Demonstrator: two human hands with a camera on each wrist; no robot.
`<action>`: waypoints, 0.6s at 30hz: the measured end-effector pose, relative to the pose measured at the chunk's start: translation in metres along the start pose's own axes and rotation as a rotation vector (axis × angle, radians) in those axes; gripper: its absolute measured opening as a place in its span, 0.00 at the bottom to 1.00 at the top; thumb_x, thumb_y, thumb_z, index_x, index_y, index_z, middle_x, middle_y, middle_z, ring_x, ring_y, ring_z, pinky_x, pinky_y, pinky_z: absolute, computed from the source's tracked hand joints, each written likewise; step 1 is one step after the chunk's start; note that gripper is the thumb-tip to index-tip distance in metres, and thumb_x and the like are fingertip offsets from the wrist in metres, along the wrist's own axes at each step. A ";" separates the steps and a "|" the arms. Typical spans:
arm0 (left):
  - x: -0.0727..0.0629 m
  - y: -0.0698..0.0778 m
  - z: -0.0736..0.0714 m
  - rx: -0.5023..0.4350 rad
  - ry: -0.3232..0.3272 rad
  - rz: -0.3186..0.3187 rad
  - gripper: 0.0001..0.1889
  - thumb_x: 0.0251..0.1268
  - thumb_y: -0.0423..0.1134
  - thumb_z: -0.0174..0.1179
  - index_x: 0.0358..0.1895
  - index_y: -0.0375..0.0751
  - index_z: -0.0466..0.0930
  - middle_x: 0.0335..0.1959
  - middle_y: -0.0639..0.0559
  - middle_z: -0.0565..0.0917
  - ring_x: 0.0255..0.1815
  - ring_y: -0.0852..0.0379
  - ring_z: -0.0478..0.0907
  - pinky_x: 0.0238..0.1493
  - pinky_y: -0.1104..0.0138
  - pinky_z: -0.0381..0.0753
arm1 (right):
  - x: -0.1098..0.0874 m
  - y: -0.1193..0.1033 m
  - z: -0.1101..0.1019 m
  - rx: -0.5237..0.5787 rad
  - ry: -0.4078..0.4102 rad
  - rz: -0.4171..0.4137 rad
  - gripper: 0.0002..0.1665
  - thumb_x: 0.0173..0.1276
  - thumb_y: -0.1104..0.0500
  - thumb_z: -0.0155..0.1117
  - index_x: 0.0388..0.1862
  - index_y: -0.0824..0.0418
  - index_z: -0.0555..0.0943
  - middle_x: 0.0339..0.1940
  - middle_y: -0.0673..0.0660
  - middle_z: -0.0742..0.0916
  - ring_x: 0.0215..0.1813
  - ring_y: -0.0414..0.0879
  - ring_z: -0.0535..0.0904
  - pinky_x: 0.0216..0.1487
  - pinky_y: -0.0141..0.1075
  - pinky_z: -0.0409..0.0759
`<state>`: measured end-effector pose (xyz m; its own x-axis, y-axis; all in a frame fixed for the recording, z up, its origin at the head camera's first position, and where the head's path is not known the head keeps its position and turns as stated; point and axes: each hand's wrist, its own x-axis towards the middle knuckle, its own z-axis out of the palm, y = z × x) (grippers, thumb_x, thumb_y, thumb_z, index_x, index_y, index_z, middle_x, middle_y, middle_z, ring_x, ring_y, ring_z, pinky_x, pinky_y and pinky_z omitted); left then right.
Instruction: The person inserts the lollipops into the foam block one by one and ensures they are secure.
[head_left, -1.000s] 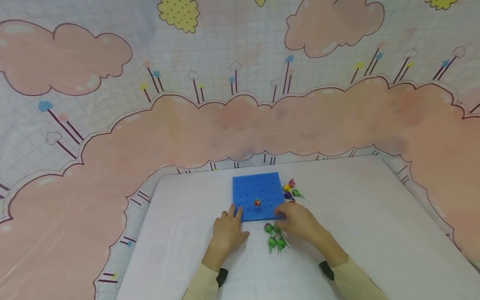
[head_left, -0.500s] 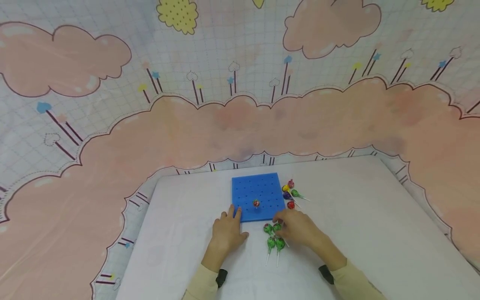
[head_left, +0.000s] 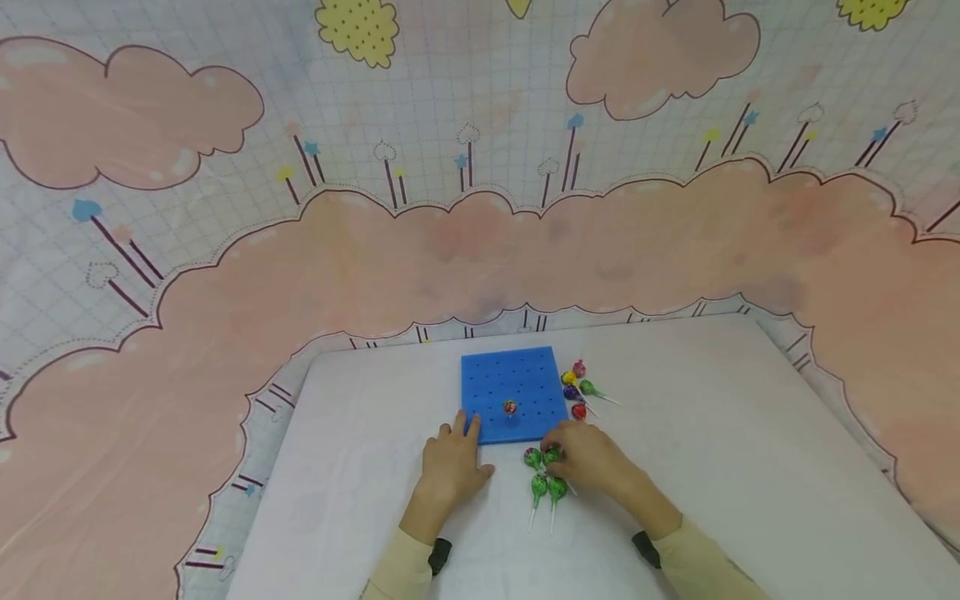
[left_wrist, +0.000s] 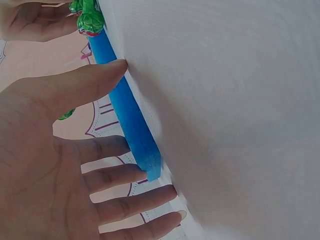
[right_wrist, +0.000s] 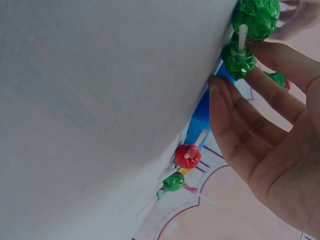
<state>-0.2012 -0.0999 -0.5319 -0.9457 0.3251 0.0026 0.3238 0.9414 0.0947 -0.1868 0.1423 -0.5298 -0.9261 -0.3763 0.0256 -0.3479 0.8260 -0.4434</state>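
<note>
Front greens: two lollipops, low centre of the frame, sticks toward the bottom edge; the right thumb passes close above them and could roll one aside.
Left hand: lower centre-left, fingers straight and spread, holding nothing, tips at the lower left corner of the board; too light a touch could let it slide.
Right hand: lower centre-right, thumb and fingers bent about the right back green, the gap narrow; whether they pinch it, I cannot tell. An off-centre squeeze on its slick round head could send it rolling.
Left back green: just below the board's bottom edge, beside its twin; likely to be dragged along.
Board: blue, holed, mid-frame; a knock from the right fingertips could turn it, only its left corner being steadied.
Standing pop: upright, lower middle of the board; a jolt could tilt it.
Side heap: mixed colours, right of the board; a sweep of the right knuckles could scatter it.
</note>
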 end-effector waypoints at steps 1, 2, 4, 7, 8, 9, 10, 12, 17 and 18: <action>0.000 0.000 0.000 0.003 0.002 0.001 0.44 0.60 0.57 0.74 0.74 0.36 0.73 0.75 0.34 0.71 0.65 0.35 0.77 0.54 0.46 0.83 | 0.001 0.000 0.000 0.000 -0.001 0.002 0.12 0.61 0.56 0.81 0.44 0.54 0.90 0.42 0.48 0.88 0.45 0.43 0.82 0.48 0.41 0.84; 0.000 0.000 -0.001 0.002 0.005 0.001 0.44 0.60 0.57 0.74 0.74 0.36 0.73 0.75 0.34 0.71 0.65 0.35 0.77 0.54 0.46 0.83 | 0.001 0.000 0.001 0.001 -0.002 0.004 0.12 0.62 0.56 0.81 0.43 0.54 0.90 0.41 0.48 0.88 0.45 0.43 0.82 0.48 0.42 0.84; 0.000 0.000 -0.001 0.002 0.011 0.003 0.43 0.59 0.57 0.75 0.74 0.36 0.73 0.74 0.34 0.71 0.64 0.35 0.77 0.54 0.46 0.83 | 0.002 -0.001 0.001 0.002 -0.006 0.007 0.11 0.62 0.56 0.81 0.43 0.55 0.90 0.41 0.48 0.89 0.45 0.43 0.82 0.49 0.42 0.85; 0.000 0.000 -0.001 0.005 0.011 0.007 0.43 0.59 0.57 0.75 0.73 0.36 0.73 0.74 0.34 0.72 0.64 0.35 0.78 0.53 0.46 0.83 | 0.002 -0.003 0.001 0.003 -0.014 0.012 0.11 0.62 0.57 0.81 0.43 0.56 0.90 0.41 0.49 0.89 0.44 0.43 0.82 0.48 0.42 0.85; 0.000 0.000 -0.001 0.006 0.011 0.007 0.43 0.59 0.57 0.75 0.73 0.36 0.73 0.74 0.34 0.72 0.64 0.35 0.78 0.53 0.46 0.83 | 0.003 -0.003 0.002 0.004 -0.018 0.014 0.11 0.62 0.57 0.81 0.43 0.56 0.90 0.41 0.49 0.89 0.44 0.43 0.82 0.48 0.42 0.85; -0.001 0.001 -0.001 0.007 0.011 0.008 0.44 0.59 0.57 0.75 0.73 0.36 0.73 0.74 0.34 0.72 0.64 0.35 0.78 0.53 0.46 0.83 | 0.003 -0.003 0.002 0.009 -0.022 0.018 0.11 0.62 0.58 0.81 0.43 0.56 0.90 0.41 0.50 0.89 0.43 0.43 0.82 0.48 0.41 0.85; -0.001 0.001 -0.001 0.009 0.011 0.008 0.44 0.59 0.58 0.75 0.73 0.36 0.73 0.74 0.34 0.72 0.64 0.35 0.78 0.53 0.46 0.83 | 0.003 -0.003 0.002 0.011 -0.024 0.022 0.11 0.62 0.58 0.80 0.43 0.56 0.90 0.41 0.50 0.89 0.43 0.43 0.82 0.48 0.41 0.85; -0.001 0.001 -0.001 0.012 0.014 0.007 0.44 0.59 0.58 0.75 0.73 0.36 0.74 0.74 0.34 0.72 0.64 0.35 0.78 0.53 0.46 0.83 | 0.004 -0.003 0.003 0.016 -0.027 0.027 0.11 0.63 0.58 0.80 0.43 0.56 0.89 0.41 0.50 0.89 0.42 0.42 0.80 0.47 0.40 0.85; 0.000 0.000 -0.001 0.010 0.016 0.003 0.44 0.59 0.57 0.75 0.73 0.36 0.74 0.74 0.34 0.72 0.64 0.35 0.78 0.53 0.45 0.83 | 0.004 -0.003 0.005 0.026 -0.027 0.025 0.09 0.63 0.59 0.80 0.41 0.57 0.88 0.38 0.49 0.88 0.38 0.41 0.77 0.41 0.36 0.83; 0.000 0.000 -0.001 0.010 0.014 0.003 0.44 0.59 0.57 0.75 0.73 0.36 0.74 0.74 0.34 0.72 0.64 0.34 0.78 0.53 0.45 0.83 | 0.004 -0.003 0.005 0.028 -0.026 0.023 0.09 0.63 0.60 0.80 0.40 0.57 0.88 0.38 0.49 0.87 0.37 0.41 0.77 0.40 0.36 0.82</action>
<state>-0.2007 -0.1000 -0.5313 -0.9449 0.3270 0.0172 0.3272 0.9412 0.0845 -0.1889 0.1359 -0.5328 -0.9295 -0.3688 -0.0083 -0.3222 0.8226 -0.4686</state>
